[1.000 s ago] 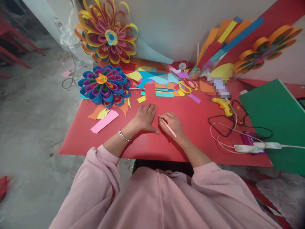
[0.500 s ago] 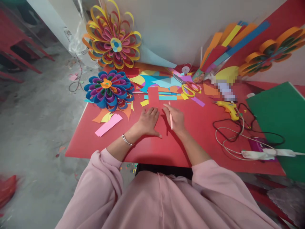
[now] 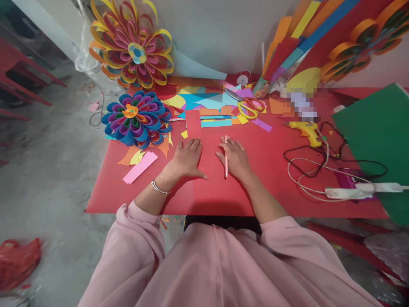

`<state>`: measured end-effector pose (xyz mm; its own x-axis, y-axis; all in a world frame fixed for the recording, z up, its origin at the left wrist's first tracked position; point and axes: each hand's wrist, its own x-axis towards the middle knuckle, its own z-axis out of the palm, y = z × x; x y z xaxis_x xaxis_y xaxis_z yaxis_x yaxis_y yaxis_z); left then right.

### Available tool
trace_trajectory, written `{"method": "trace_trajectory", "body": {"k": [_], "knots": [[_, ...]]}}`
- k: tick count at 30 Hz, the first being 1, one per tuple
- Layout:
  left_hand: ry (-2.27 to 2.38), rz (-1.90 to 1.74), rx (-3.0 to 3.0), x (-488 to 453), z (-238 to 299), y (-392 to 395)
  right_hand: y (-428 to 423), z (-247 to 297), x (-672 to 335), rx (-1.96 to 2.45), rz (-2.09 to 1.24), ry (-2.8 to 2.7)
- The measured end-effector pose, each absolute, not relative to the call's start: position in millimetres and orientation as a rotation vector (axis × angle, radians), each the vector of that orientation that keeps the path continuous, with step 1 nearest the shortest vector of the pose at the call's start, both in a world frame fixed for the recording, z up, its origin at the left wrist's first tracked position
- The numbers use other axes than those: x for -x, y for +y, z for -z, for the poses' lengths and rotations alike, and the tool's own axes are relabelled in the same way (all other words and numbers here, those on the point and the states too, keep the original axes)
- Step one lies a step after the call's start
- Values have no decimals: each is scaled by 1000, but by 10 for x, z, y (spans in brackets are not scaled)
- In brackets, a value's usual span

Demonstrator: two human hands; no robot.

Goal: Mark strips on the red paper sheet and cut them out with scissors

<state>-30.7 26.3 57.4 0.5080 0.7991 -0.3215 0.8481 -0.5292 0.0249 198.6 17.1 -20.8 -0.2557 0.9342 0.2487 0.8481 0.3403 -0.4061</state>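
Note:
My left hand (image 3: 188, 159) lies flat on a large red sheet (image 3: 211, 192), fingers stretched and thumb out to the side. To its right, my right hand (image 3: 237, 158) rests palm down on the same sheet. It holds a pink pencil (image 3: 226, 162) tucked between its fingers, pointing away from me. Just beyond my left fingertips a red paper strip (image 3: 193, 123) sticks out past the far edge of the sheet, over other papers. Pink paper strips (image 3: 140, 167) lie left of my left hand.
Blue-purple (image 3: 137, 121) and yellow-pink (image 3: 137, 53) paper flowers stand at the left. Scissors (image 3: 247, 108) lie among coloured scraps at the back. On the right are a yellow glue gun (image 3: 306, 132), tangled cables, a white power strip (image 3: 348, 192) and a green board (image 3: 377, 132).
My hands have moved apart. My right hand has flattened onto the sheet, and the pencil has swung more in line with my view. The camera view has shifted slightly.

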Motion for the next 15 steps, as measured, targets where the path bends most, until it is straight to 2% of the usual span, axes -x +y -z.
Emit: {"method": "trace_trajectory", "body": {"k": [15], "knots": [[1392,413,-2585,308,-577,253,178,192,-1990,1570,-326,-2145]]}}
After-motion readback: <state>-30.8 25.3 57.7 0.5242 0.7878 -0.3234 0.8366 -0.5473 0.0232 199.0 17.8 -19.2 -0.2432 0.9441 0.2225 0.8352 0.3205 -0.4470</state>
